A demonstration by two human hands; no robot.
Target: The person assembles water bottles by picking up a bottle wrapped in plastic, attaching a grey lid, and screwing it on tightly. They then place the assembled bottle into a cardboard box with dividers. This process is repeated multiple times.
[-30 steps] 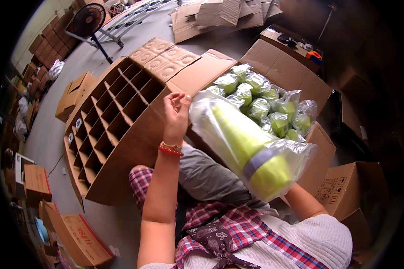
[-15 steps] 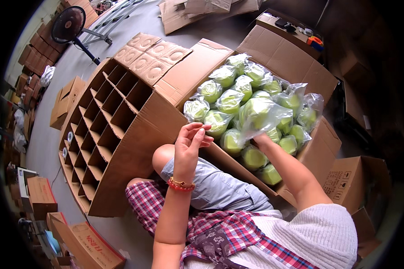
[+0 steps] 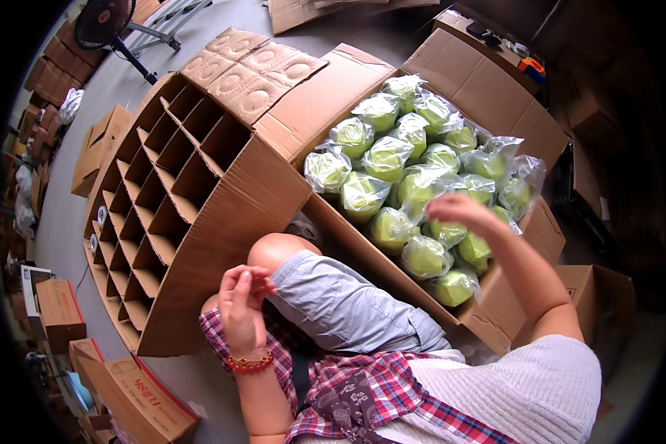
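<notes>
Bagged light-green objects [image 3: 387, 157] fill an open cardboard box [image 3: 348, 229] in rows, each in its own clear plastic bag; their exact kind is hidden by the wrapping. Over the front rows hovers my right hand [image 3: 462, 210], its fingers bent and smeared by motion, close above one bagged green object [image 3: 419, 186]. Whether it touches plastic I cannot make out. My left hand [image 3: 244, 303] is raised beside my knee, palm up, fingers loosely curled and apart, holding nothing.
Left of the bagged things lies a carton with cardboard dividers [image 3: 163, 170], a few white round ends in its left cells. A moulded cardboard sheet [image 3: 255, 78] rests on its flap. A fan [image 3: 105, 21] stands behind. More cartons [image 3: 133, 396] sit at the lower left.
The bagged green object my right hand held up now sits among the others in the box. That hand has shifted right and upward; my left hand has dropped down and left, away from the box.
</notes>
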